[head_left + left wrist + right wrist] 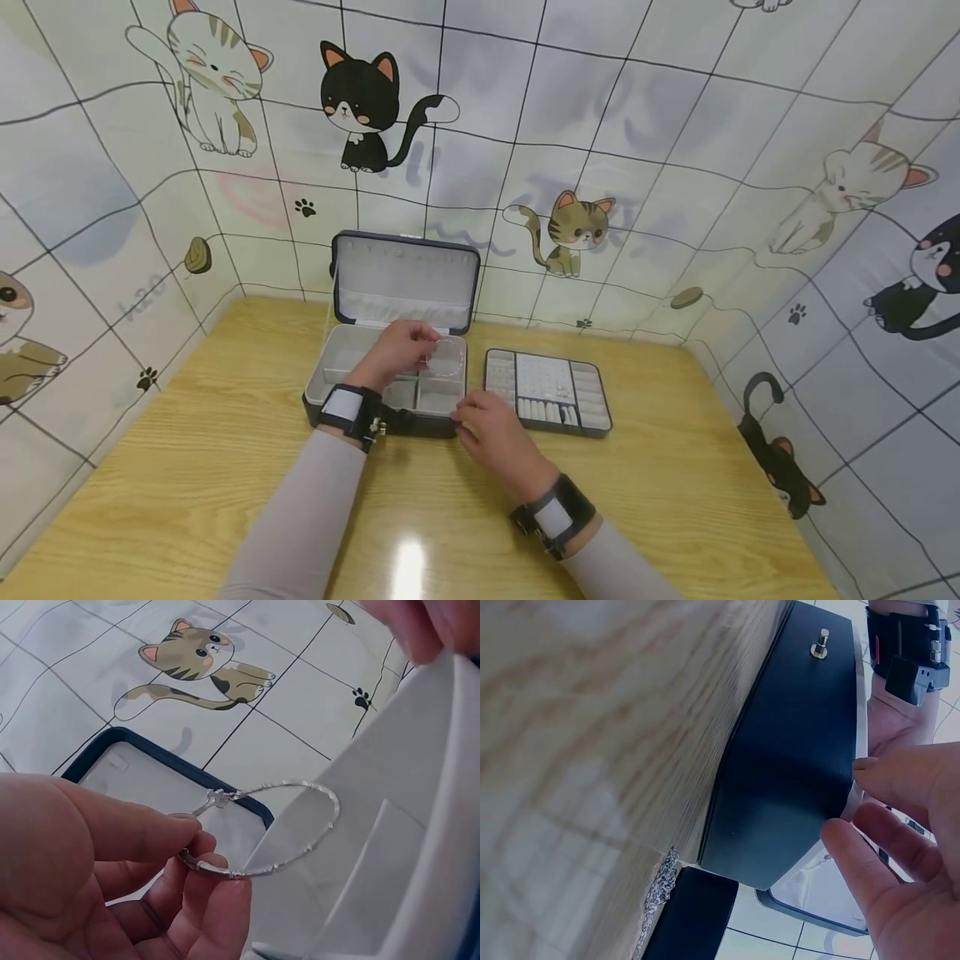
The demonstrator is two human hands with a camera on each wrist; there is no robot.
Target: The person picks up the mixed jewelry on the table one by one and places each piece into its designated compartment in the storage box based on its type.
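Observation:
My left hand (397,348) pinches a thin silver bangle (238,874) between thumb and fingers, above the compartments of a navy jewelry box (429,427). In the left wrist view the bangle reaches out past the fingertips as a loop, with a small ornament near the thumb. The box's lid (408,283) stands raised at the back, and its light-lined inside is split by dividers. At the front right corner of the box, my right hand (497,435) grips the rim between thumb and fingers; the right wrist view shows this on the dark side wall (795,757).
Right of the box lies a separate navy jewelry tray (600,432) with ring rolls and small compartments, a few small pieces in it. A gold-coloured clasp knob (820,646) juts from the box front. Behind the wooden table (675,500) hangs a cat-patterned sheet (480,150).

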